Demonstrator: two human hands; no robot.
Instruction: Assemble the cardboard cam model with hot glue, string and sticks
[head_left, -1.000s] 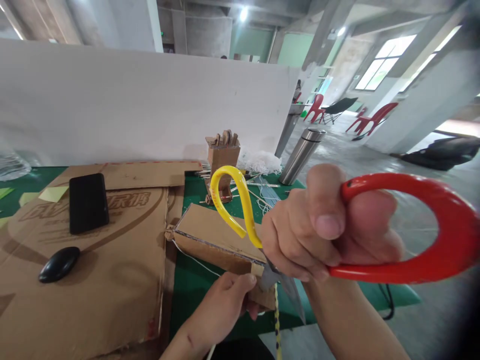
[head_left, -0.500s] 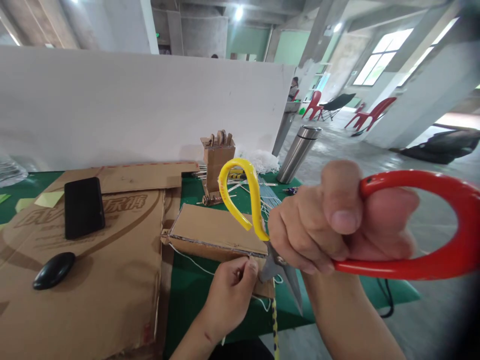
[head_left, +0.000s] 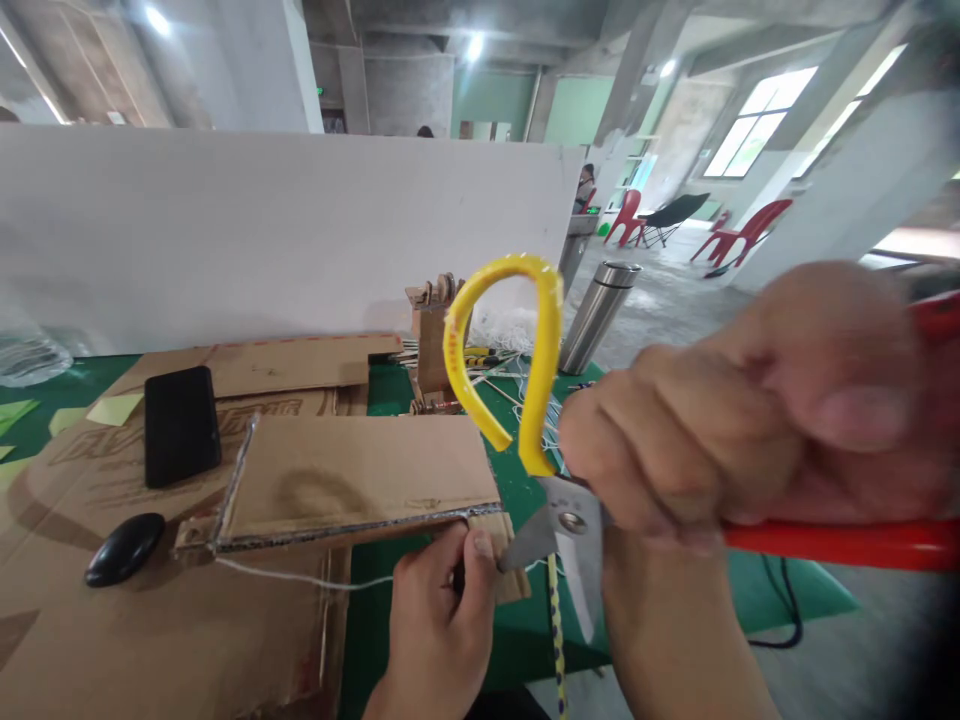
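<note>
My right hand (head_left: 675,450) is closed around a pair of scissors (head_left: 574,560), held up near the camera. The scissors have a yellow loop on one handle and red on the other, and their blades point down, spread apart. My left hand (head_left: 446,600) pinches the near edge of a flat cardboard box (head_left: 360,470), thumb and forefinger at its right end. A white string (head_left: 300,578) runs from the box's left corner to behind my left hand. The blade tips are close to the box's right end; whether they touch it cannot be told.
A black phone (head_left: 181,425) and a black mouse (head_left: 125,549) lie on a large cardboard sheet (head_left: 187,640) at left. Behind stand a cardboard holder (head_left: 433,345) and a steel flask (head_left: 600,318). A white partition (head_left: 285,230) closes off the table's far side.
The cardboard box has shifted left and turned, with my left hand moving along slightly left and down. The scissors and my right hand have come nearer the camera. The blades stay apart.
</note>
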